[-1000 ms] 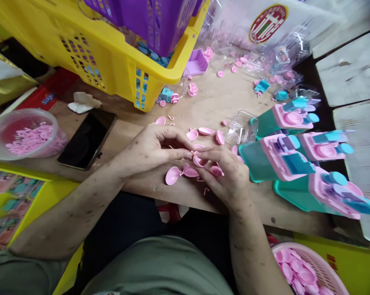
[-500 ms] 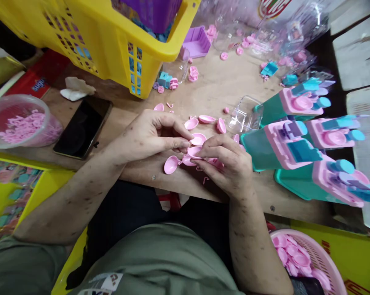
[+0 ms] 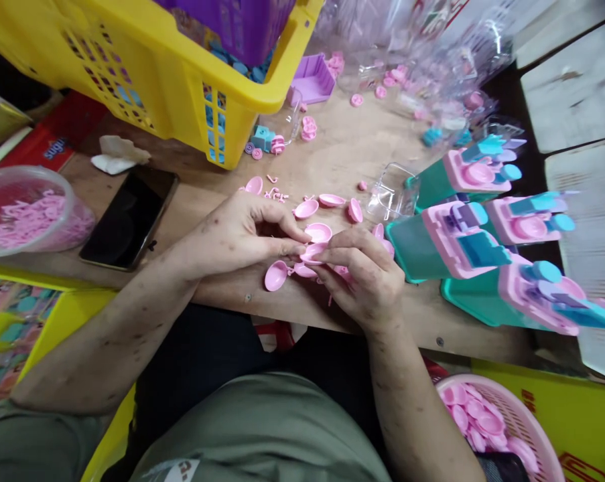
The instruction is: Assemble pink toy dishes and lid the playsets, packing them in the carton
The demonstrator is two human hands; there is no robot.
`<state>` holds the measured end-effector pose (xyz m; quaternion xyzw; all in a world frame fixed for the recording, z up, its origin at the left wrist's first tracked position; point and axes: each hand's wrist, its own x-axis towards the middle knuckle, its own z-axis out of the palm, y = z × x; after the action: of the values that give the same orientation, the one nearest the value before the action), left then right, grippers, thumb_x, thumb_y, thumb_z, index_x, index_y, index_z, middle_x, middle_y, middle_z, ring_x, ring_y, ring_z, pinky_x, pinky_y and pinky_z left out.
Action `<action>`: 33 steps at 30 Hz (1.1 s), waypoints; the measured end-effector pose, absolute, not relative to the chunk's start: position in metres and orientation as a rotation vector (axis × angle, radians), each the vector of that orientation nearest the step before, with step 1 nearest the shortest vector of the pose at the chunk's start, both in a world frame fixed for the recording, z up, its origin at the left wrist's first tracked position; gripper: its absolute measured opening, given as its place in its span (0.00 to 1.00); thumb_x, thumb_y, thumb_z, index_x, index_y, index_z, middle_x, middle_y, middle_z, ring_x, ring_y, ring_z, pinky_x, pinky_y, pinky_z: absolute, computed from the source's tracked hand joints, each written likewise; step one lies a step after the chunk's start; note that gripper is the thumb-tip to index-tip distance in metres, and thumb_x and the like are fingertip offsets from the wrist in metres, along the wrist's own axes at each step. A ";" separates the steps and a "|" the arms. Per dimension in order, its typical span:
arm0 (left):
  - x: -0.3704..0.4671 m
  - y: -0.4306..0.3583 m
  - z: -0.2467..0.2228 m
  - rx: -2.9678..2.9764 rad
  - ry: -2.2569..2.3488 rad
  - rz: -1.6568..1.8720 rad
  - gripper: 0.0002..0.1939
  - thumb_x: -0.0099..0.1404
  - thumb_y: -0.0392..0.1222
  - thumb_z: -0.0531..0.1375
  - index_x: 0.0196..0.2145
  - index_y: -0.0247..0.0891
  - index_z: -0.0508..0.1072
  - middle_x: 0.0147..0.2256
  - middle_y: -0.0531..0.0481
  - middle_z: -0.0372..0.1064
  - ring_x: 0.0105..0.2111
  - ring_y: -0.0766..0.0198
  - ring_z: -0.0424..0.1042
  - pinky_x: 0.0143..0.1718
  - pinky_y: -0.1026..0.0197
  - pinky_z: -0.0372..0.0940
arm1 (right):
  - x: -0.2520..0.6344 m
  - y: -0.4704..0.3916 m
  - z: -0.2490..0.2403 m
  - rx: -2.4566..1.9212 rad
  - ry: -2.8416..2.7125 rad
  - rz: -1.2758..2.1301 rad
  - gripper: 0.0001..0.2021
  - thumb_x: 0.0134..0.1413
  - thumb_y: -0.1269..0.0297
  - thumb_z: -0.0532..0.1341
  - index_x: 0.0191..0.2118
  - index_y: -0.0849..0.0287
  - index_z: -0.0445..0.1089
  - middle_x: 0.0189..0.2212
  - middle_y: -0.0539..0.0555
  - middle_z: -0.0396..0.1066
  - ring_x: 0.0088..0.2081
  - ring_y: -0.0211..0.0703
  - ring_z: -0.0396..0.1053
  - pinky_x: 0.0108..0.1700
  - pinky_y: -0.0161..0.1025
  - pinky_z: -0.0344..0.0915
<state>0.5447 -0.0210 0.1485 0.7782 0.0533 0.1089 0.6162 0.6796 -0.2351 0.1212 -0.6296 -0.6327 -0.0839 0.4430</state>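
Note:
My right hand (image 3: 365, 278) pinches a small pink oval plastic dish (image 3: 312, 253) by its right end, just above the table. My left hand (image 3: 242, 234) reaches the dish's left end with thumb and forefinger pressed together. Whatever sits between those fingertips is too small to make out. Several more pink oval dishes lie around both hands, one (image 3: 276, 276) at the lower left and another (image 3: 306, 209) behind. Tiny pink hook-shaped pieces (image 3: 276, 195) are scattered beyond my left hand. My right fingers partly cover some dishes beneath them.
At the left stand a clear tub (image 3: 31, 214) of pink pieces and a black phone (image 3: 130, 217). A yellow basket (image 3: 266, 97) rises behind. Several teal-and-pink toy containers (image 3: 417, 244) stand at right, near a clear plastic piece (image 3: 393, 194). A pink basket (image 3: 536, 418) of dishes sits lower right.
My left fingertips have come down from above the dish to its left end. My right hand keeps its pinch on the dish. The whole view has shifted slightly.

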 end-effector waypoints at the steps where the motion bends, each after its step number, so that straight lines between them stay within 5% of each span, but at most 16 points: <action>1: 0.545 -0.021 0.149 1.792 0.130 0.263 0.08 0.65 0.47 0.78 0.37 0.43 0.89 0.38 0.49 0.88 0.39 0.55 0.87 0.47 0.57 0.81 | 0.679 -0.235 0.121 -1.560 -1.568 -0.232 0.10 0.73 0.70 0.70 0.53 0.48 0.78 0.43 0.54 0.81 0.44 0.49 0.81 0.49 0.49 0.81; 15: 0.539 -0.041 0.156 1.727 0.239 0.408 0.13 0.68 0.52 0.77 0.43 0.41 0.90 0.43 0.44 0.88 0.43 0.54 0.87 0.48 0.59 0.83 | 0.686 -0.234 0.126 -1.615 -1.514 -0.294 0.07 0.73 0.63 0.72 0.52 0.45 0.81 0.42 0.53 0.81 0.42 0.49 0.81 0.49 0.49 0.81; 20: 0.516 -0.025 0.167 1.986 0.392 0.614 0.10 0.70 0.50 0.74 0.43 0.43 0.89 0.42 0.47 0.87 0.41 0.57 0.84 0.44 0.62 0.79 | 0.696 -0.237 0.121 -1.699 -1.481 -0.210 0.23 0.69 0.51 0.74 0.65 0.45 0.77 0.59 0.59 0.77 0.60 0.60 0.77 0.66 0.62 0.75; 26: 0.481 0.034 0.174 2.341 0.619 0.544 0.08 0.71 0.48 0.72 0.42 0.43 0.87 0.39 0.49 0.86 0.36 0.58 0.79 0.40 0.60 0.72 | 0.709 -0.233 0.096 -1.929 -1.421 -0.155 0.04 0.71 0.62 0.70 0.44 0.51 0.85 0.53 0.59 0.82 0.58 0.65 0.74 0.61 0.66 0.70; 33: 0.514 0.023 0.166 2.753 0.485 0.402 0.12 0.74 0.43 0.68 0.53 0.43 0.85 0.52 0.41 0.78 0.56 0.43 0.72 0.65 0.40 0.66 | 0.705 -0.232 0.097 -1.980 -1.446 -0.110 0.04 0.66 0.58 0.77 0.43 0.49 0.86 0.48 0.55 0.86 0.55 0.63 0.77 0.57 0.60 0.64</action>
<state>0.5139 0.0225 0.1665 0.9626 0.1696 0.1406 0.1578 0.7051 -0.2319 0.0970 -0.7595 -0.5548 -0.0424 0.3371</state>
